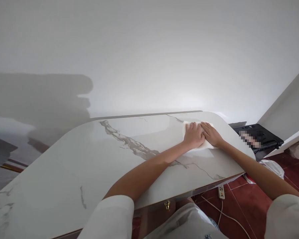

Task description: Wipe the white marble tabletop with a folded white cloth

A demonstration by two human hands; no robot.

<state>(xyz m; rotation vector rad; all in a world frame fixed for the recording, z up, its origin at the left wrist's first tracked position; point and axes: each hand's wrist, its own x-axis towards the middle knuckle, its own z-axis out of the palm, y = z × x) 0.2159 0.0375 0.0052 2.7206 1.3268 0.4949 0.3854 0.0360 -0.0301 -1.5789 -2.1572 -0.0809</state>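
Observation:
My left hand (193, 136) lies flat on a folded white cloth (207, 145), fingers stretched out and slightly spread. Beside it, my right hand (212, 135) also rests flat on the cloth, its fingers pointing toward the left hand and touching or nearly touching it. Most of the cloth is hidden under both palms; whether it is fabric or thick paper I cannot tell. Beneath it is a white marble-patterned tabletop (64, 156) with grey veins and rounded far corners, the cloth lying near its right end.
A white wall (149, 59) stands behind the table's far edge. To the right is a black case-like object (266, 136), partly blurred out. On the red tiled floor (251, 199) lie a power strip (221, 192) with its cable and a white plastic bag (274, 167).

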